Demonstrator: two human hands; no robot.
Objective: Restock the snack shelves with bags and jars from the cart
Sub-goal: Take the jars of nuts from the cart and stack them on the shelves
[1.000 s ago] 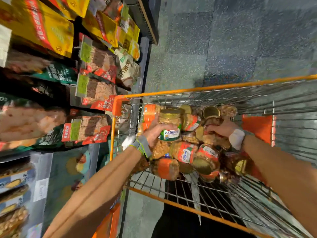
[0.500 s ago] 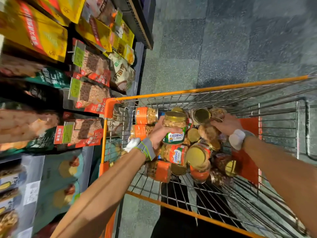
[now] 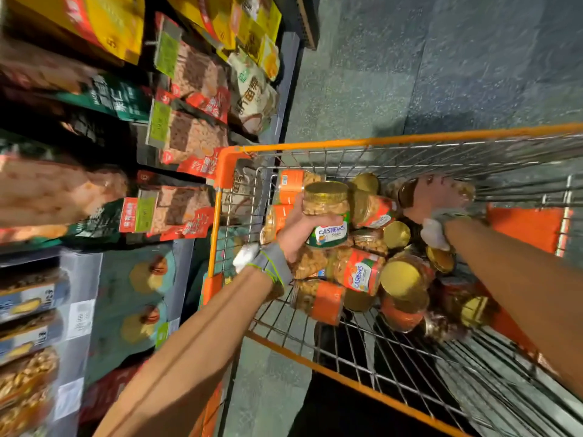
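Note:
My left hand (image 3: 298, 228) grips a cashew jar (image 3: 328, 212) with a green label and gold lid, held upright just above the heap of jars (image 3: 362, 272) in the orange wire cart (image 3: 410, 140). Over at the far right of the heap, my right hand (image 3: 432, 198) closes over another jar (image 3: 463, 192), blurred by motion. The heaped jars carry orange labels and gold lids and lie on their sides. To the left stand the snack shelves (image 3: 189, 89), with hanging bags of nuts.
Lower shelf rows (image 3: 34, 326) at the bottom left hold jars and teal bags. The cart's left corner (image 3: 225, 165) sits close against the shelf front. Grey floor tiles (image 3: 441, 58) lie beyond the cart.
My left hand has lifted the green-label jar slightly higher out of the heap. My right hand has moved to the far side and closed on a jar there.

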